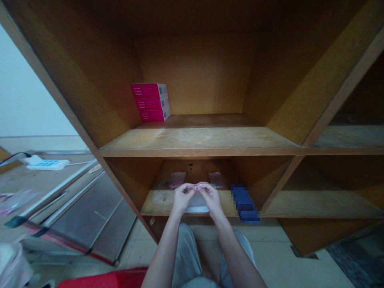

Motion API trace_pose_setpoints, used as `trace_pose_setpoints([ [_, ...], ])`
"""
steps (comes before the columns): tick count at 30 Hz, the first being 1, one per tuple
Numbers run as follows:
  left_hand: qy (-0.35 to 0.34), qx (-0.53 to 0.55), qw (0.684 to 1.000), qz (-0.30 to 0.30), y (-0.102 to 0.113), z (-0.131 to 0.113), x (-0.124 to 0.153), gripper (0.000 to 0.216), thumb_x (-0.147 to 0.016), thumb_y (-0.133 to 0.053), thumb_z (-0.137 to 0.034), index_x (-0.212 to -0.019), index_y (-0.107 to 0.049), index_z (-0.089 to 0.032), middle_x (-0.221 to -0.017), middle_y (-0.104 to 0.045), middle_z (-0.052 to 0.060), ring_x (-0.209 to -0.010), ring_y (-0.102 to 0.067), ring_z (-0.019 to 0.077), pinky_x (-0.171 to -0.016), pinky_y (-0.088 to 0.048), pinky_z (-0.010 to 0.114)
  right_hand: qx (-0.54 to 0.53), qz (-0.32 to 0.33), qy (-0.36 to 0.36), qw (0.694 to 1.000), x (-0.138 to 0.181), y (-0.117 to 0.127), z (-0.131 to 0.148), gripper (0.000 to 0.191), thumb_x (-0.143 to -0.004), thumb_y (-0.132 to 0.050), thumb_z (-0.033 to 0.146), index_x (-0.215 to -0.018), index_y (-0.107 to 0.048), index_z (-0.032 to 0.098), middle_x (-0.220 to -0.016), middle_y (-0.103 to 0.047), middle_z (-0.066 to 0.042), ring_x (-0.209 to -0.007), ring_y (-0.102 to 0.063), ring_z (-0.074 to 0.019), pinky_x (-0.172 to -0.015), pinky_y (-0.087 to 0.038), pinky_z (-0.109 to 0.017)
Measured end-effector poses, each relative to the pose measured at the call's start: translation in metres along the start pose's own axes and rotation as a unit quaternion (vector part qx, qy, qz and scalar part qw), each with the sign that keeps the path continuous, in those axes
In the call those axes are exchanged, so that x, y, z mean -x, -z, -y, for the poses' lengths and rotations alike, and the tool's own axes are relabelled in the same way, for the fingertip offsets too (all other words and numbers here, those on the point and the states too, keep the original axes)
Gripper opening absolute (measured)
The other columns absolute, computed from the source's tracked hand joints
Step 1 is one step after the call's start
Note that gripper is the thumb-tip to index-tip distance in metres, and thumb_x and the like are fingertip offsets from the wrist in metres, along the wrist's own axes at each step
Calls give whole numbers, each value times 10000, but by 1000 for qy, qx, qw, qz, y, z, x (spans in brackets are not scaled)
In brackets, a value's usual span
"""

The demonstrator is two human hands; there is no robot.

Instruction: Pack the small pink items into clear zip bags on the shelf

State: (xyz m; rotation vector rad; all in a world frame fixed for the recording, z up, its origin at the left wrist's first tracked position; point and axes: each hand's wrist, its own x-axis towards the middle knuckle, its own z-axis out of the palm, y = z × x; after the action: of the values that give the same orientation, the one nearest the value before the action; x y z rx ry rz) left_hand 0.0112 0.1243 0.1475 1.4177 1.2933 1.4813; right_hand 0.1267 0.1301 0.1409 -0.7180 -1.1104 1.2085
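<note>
The left hand [181, 197] pinches the left end of a small clear bag [196, 199] with a pink strip along its top; the right hand [211, 197] pinches the other end; the bag hangs between them just over the front edge of the lower shelf [156, 204]. To handle it well, I judge both grips should stay on the strip, level; two more bags [177, 179] lie behind; a blue box [245, 203] sits right.

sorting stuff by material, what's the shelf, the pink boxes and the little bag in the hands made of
Shelf: looks like wood or wood veneer, brown with visible grain and a dull sheen.
Pink boxes: likely printed cardboard, with sharp edges and flat faces.
Bag, pinched by left hand and right hand: apparently thin clear plastic film, see-through with a pink top strip.
</note>
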Motion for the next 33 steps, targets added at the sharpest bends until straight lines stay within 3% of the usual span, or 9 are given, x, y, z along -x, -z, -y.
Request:
trace_pose_setpoints([
  [15,-3,21,1000,13,2,6,-1,165,-656,-624,-271,-727,-645,-123,-721,-665,60,-652,-590,138,-630,-461,238,10,-5,-7,1000,-1,2,3,151,-677,-623,322,-729,-632,181,-800,-624,-31,-757,-567,-157,-723,-443,-292],
  [33,-13,-11,999,-28,4,-3,0,141,-647,-592,-250,-701,-661,-140,-705,-675,56,-640,-598,149,-613,-466,249,38,-11,-12,999,1,4,2,184,-670,-623,355,-725,-641,179,-820,-621,-44,-785,-560,-169,-742,-444,-303],
])
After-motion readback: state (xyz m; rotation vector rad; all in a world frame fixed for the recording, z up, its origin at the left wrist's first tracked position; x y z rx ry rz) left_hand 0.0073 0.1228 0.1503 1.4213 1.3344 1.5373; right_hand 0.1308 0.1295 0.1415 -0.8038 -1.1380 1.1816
